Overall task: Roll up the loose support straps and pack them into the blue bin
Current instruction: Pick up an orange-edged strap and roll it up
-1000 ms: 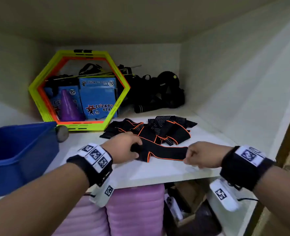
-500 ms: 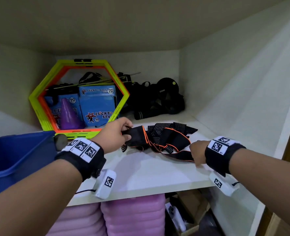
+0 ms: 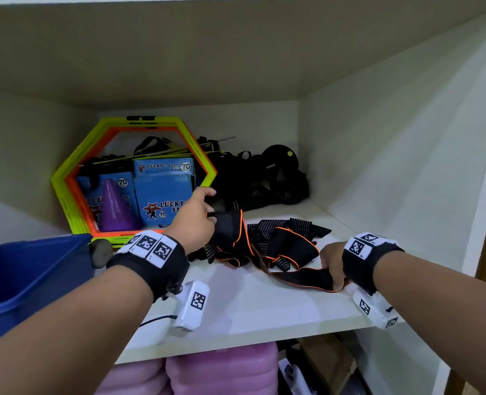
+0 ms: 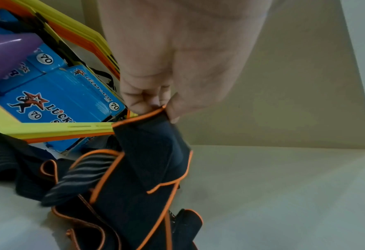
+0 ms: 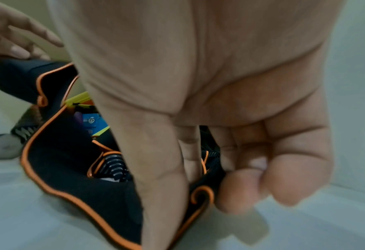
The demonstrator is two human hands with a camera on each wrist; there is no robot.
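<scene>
A black support strap with orange edging (image 3: 298, 276) stretches across the white shelf (image 3: 250, 306). My left hand (image 3: 199, 215) pinches its upper end (image 4: 147, 135) and holds it lifted above the shelf. My right hand (image 3: 331, 266) grips the other end (image 5: 201, 194) low on the shelf near the front right. Between the hands lies a loose heap of more black, orange-trimmed and striped straps (image 3: 279, 240). The blue bin (image 3: 31, 277) stands at the left edge of the shelf, beside my left forearm.
A yellow and orange hexagon frame (image 3: 65, 178) leans at the back left, with blue boxes (image 3: 165, 192) and a purple cone (image 3: 116, 209) behind it. Black gear (image 3: 267, 178) fills the back corner. Pink pads (image 3: 222, 369) sit on the shelf below.
My left hand has lifted its strap end up and back, away from the shelf. My right hand has kept the other end and moved right, so the strap is drawn out.
</scene>
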